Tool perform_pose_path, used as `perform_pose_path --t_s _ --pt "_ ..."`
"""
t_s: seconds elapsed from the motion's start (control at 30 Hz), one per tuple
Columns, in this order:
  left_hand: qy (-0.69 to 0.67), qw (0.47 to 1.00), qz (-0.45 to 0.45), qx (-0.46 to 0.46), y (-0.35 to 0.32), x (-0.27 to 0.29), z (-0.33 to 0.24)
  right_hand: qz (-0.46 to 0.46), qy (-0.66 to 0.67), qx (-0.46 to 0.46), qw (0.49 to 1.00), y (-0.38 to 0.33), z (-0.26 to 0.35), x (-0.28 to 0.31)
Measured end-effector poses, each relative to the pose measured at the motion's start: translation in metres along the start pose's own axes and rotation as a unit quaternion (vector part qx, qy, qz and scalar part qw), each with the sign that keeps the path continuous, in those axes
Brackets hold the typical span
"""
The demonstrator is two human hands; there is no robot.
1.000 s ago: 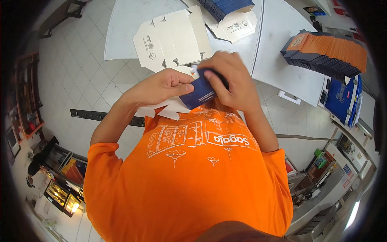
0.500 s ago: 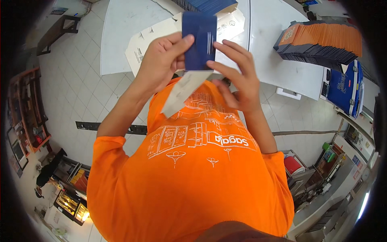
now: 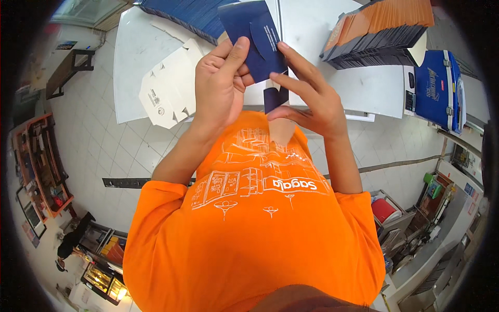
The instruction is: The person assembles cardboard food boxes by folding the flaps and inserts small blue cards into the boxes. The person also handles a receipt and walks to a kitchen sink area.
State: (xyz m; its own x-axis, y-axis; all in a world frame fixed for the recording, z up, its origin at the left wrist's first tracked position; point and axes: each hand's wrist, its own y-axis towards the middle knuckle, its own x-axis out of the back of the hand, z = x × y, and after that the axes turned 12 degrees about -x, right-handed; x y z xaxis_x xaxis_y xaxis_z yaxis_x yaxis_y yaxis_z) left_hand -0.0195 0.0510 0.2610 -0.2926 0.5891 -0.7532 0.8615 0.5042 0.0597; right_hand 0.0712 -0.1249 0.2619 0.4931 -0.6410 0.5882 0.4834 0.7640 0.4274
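Above the near edge of the table, both hands hold a dark blue card sleeve (image 3: 249, 36), tilted, with a curved cut and pale print. My left hand (image 3: 221, 78) grips its left side, thumb on the front and fingers curled behind. My right hand (image 3: 314, 101) is at the right side: two fingertips touch the edge and lower corner, and the thumb meets a small blue flap (image 3: 272, 99) hanging below. A pale strip (image 3: 281, 131) shows beneath the thumb; whether it joins the sleeve, I cannot tell.
Flat cream die-cut card pieces (image 3: 169, 86) lie on the white table (image 3: 130, 67) at left. Behind them stands a long row of blue cards (image 3: 192, 18). At right are a stack of orange-and-dark cards (image 3: 374, 39) and a blue case (image 3: 436, 91) with latches.
The sleeve has tilted, its top going left, and its curved cut now shows. The pale strip hanging below has swung right, and a blue flap now shows by my right thumb. The view has shifted.
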Motion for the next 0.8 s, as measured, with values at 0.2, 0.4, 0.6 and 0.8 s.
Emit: perform_pose_path --t_s 0.2,0.4,0.6,0.8 --pt "0.020 0.999 0.032 -0.036 -0.004 -0.027 0.044 -0.032 -0.074 0.040 0.996 -0.021 -0.033 0.033" --pt "0.086 0.995 0.038 -0.035 0.001 -0.055 0.064 -0.001 0.035 0.064 0.997 -0.032 -0.054 0.073" --pt "0.094 0.987 -0.059 -0.115 -0.007 -0.082 0.099 0.018 -0.042 0.075 0.996 -0.043 -0.068 0.088" --pt "0.173 0.966 -0.050 -0.188 -0.025 -0.104 0.113 -0.091 0.136 0.049 0.985 -0.047 -0.068 0.088"
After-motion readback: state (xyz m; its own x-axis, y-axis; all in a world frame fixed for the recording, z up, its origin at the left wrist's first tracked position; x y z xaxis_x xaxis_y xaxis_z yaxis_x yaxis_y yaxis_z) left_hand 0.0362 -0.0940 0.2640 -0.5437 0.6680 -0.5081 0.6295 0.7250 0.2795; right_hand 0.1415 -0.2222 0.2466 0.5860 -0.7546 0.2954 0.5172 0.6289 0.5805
